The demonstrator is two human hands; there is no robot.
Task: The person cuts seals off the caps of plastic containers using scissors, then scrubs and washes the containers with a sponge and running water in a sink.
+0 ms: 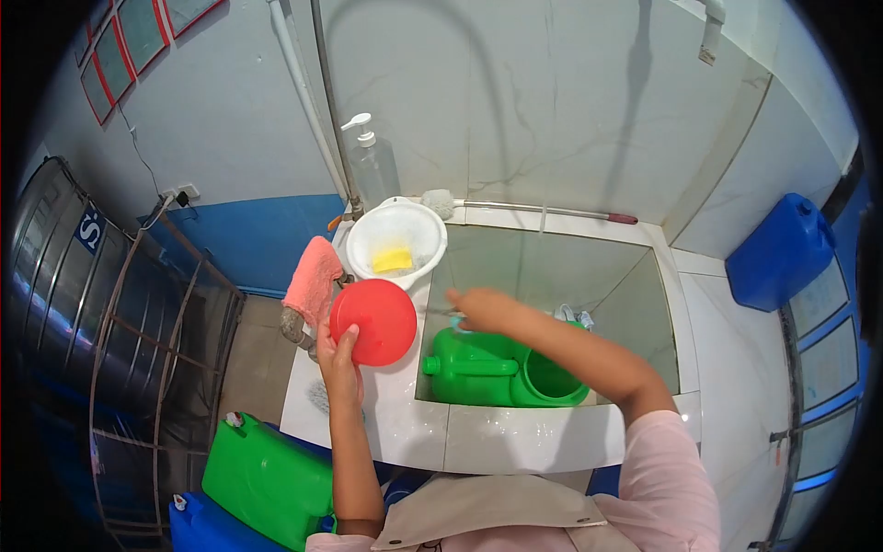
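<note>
My left hand (pixel 338 357) grips a round red lid (pixel 379 324) by its near left edge, thumb across its face. The lid is held up just in front of a white basin (pixel 440 241) with a yellow sponge (pixel 392 258) inside. Over the sink (pixel 487 267), my right hand (pixel 486 310) is closed, with a small light-blue bit showing under its fingers, too small to name. Below that hand, a green jerrycan (pixel 471 368) lies in the sink, its wide round mouth uncovered and facing right.
A pink cloth (pixel 315 274) hangs over the pipe left of the basin. Behind stand a clear pump bottle (pixel 372 170) and a long-handled brush (pixel 552 210). Green (pixel 269 474) and blue (pixel 782 253) jerrycans stand around the counter. A metal tank (pixel 74 294) is at left.
</note>
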